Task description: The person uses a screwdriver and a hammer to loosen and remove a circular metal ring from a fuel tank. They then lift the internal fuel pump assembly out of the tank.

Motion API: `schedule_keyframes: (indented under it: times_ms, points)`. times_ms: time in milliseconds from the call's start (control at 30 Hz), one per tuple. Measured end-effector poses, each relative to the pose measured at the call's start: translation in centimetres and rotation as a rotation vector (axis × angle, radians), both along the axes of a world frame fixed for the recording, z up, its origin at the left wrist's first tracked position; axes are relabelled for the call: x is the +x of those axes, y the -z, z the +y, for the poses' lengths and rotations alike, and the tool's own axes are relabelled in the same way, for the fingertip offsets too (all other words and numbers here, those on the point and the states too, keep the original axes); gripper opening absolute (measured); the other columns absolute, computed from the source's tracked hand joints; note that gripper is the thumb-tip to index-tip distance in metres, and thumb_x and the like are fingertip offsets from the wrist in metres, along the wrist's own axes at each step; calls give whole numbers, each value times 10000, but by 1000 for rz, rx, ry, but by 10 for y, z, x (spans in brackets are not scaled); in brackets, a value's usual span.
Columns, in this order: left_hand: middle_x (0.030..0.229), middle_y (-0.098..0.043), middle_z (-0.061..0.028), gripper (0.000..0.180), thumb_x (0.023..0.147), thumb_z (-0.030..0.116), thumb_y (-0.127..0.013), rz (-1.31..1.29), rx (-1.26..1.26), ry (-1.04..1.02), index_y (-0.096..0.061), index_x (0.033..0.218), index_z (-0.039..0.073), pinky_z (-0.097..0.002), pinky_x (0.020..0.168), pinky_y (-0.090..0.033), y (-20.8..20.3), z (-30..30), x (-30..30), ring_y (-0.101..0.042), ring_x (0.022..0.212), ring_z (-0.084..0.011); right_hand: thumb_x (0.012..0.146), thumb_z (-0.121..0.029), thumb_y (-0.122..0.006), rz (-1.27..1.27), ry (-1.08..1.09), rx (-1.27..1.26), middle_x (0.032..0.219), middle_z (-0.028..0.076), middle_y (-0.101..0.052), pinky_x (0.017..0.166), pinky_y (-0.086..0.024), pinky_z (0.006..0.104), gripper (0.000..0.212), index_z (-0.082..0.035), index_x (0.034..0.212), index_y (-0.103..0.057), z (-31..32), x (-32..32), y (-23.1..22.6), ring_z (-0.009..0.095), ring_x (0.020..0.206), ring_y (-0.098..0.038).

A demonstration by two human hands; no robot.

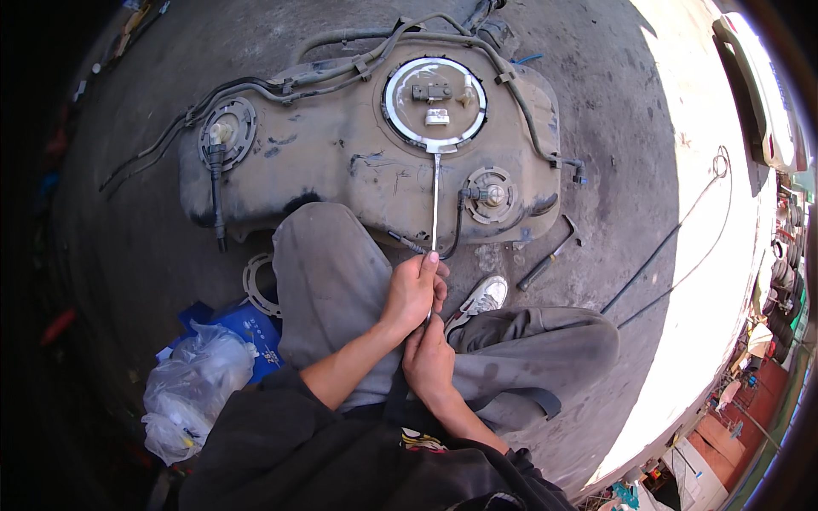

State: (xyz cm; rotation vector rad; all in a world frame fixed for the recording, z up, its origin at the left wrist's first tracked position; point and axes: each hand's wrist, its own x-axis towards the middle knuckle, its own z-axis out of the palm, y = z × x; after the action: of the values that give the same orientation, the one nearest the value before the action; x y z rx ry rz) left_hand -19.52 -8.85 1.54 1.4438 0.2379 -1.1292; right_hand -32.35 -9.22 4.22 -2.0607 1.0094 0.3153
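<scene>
Grey flr under tank, sunlit R.

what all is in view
tank: 1, tan, ahead
bright ring: 1, silver, atop tank
small parts: 3, grey and white, inside ring
metal rod: 1, silver, below ring
round fittings: 2, grey, atop tank
hoses: several, grey, along tank
hammer: 1, dark, right
cable: 1, black, right
loose ring: 1, grey, left
box: 1, blue, left
bag: 1, clear, left
clutter: uncountable, mixed, right edge
shoe: 1, white, centre
trousers: 1, grey, centre
left hand: 1, bare, on rod
right hand: 1, bare, on rod
</scene>
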Motion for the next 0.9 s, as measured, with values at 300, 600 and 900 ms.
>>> schedule_keyframes:
  times_ms: [300,600,900]
  points:
    - [628,-592,-62,466,1123,349,-425,-36,17,-13,-615,936,-33,-311,455,-447,6,-2,-1,-539,463,-134,1001,-140,-546,-5,25,70,986,348,-670,702,-530,585,389,63,1322,-462,-9,3,-12,532,844,-671]
    - [627,-573,-57,462,1123,358,-424,-51,70,15,-608,936,-22,-306,454,-436,4,-2,-3,-520,465,-135,974,-119,-540,-179,8,-61,900,329,-670,648,-519,602,294,41,1204,-453,-1,-4,16,526,743,-658]
    - [640,-576,-54,461,1120,363,-432,-52,47,-9,-609,934,-20,-303,453,-442,9,-2,-2,-530,475,-135,1008,-132,-531,-153,26,-1,949,353,-664,706,-518,592,359,63,1298,-449,-2,-6,18,540,839,-663]
